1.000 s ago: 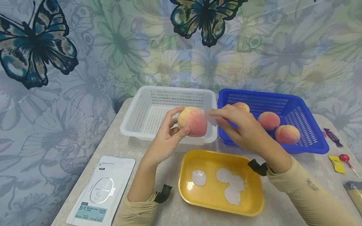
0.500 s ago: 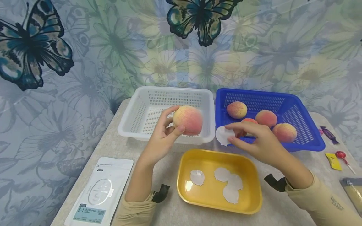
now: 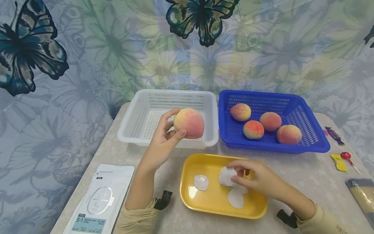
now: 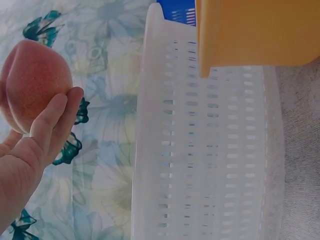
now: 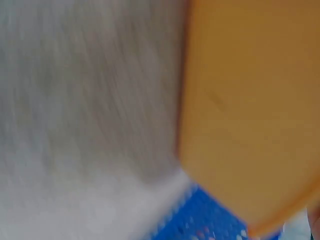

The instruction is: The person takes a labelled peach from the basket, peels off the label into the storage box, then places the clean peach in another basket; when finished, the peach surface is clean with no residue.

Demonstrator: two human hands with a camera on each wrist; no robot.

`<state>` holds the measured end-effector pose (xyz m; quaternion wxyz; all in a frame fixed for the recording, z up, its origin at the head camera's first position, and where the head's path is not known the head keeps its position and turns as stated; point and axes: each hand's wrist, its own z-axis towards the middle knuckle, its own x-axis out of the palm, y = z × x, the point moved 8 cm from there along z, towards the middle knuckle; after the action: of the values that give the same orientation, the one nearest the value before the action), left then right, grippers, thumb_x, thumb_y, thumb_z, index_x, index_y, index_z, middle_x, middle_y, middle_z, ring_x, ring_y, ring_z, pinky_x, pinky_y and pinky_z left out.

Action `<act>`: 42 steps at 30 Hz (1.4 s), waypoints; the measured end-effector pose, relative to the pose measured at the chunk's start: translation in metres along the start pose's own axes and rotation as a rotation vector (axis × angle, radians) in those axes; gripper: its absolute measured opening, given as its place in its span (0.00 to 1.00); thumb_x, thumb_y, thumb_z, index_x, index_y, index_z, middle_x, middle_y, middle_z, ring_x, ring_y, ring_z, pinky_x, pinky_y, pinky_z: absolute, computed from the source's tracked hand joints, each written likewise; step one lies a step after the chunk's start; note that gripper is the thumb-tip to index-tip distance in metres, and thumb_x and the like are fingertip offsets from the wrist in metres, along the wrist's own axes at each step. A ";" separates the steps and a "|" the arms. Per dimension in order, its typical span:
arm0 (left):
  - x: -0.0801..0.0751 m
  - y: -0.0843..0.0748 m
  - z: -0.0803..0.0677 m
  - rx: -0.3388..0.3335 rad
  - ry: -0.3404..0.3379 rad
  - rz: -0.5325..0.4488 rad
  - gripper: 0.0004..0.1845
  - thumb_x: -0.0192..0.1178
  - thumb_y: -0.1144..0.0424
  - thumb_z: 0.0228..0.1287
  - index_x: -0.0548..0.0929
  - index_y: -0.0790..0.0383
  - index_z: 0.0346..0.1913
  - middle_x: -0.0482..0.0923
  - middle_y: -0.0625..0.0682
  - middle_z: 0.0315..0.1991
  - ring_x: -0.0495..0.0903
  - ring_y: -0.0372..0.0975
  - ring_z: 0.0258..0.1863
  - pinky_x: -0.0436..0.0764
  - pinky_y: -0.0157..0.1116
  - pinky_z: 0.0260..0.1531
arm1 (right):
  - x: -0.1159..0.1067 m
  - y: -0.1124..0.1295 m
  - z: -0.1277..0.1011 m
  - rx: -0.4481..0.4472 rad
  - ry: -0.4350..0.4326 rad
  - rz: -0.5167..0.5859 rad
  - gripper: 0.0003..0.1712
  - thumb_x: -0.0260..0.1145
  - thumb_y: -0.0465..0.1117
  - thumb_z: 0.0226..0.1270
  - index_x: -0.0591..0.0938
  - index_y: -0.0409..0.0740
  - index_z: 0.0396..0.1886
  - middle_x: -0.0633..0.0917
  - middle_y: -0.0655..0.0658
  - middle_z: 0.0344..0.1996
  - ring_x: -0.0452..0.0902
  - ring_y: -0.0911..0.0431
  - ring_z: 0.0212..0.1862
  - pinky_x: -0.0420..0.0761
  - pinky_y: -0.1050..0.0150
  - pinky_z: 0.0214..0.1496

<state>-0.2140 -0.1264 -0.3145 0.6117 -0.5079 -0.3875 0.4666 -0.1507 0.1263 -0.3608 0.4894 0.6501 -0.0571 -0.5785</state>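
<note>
Gripping a peach (image 3: 189, 123) in the curled left hand (image 3: 162, 143) above the white basket (image 3: 132, 125), right hand (image 3: 257, 181) fingers pinching a paper disc (image 3: 226, 175) over the yellow tray (image 3: 187, 190)

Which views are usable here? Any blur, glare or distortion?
Head view: sharp, evenly lit, with wide-angle bending at the edges; a small glare patch on the yellow tray floor. Left wrist view: mostly sharp, washed-out and pale; the peach in the left hand is clear. Right wrist view: heavy motion blur, only tray-yellow, grey and blue smears; the right hand is not made out.
</note>
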 end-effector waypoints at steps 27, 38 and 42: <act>0.001 0.000 -0.001 -0.010 0.010 0.013 0.34 0.60 0.67 0.70 0.60 0.44 0.73 0.70 0.58 0.63 0.83 0.46 0.50 0.80 0.34 0.51 | 0.087 -0.009 -0.001 0.068 0.333 -0.164 0.10 0.72 0.46 0.61 0.84 0.57 0.43 0.71 0.65 0.22 0.65 0.72 0.26 0.69 0.73 0.33; 0.006 0.001 -0.001 0.007 0.022 0.015 0.34 0.61 0.68 0.69 0.61 0.46 0.72 0.71 0.58 0.61 0.82 0.47 0.48 0.81 0.34 0.47 | 0.087 -0.007 -0.002 0.014 0.328 -0.206 0.09 0.69 0.45 0.65 0.84 0.59 0.44 0.78 0.64 0.29 0.68 0.71 0.30 0.72 0.72 0.36; 0.008 0.003 -0.002 -0.001 0.018 0.030 0.33 0.62 0.67 0.68 0.62 0.44 0.71 0.72 0.58 0.60 0.82 0.47 0.47 0.81 0.35 0.47 | 0.073 0.000 -0.001 0.022 0.276 -0.138 0.08 0.67 0.46 0.68 0.85 0.57 0.45 0.76 0.65 0.28 0.68 0.72 0.29 0.73 0.74 0.33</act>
<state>-0.2107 -0.1185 -0.3174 0.6076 -0.5183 -0.3746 0.4710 -0.1262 0.0801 -0.4113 0.4445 0.7312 0.0492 -0.5150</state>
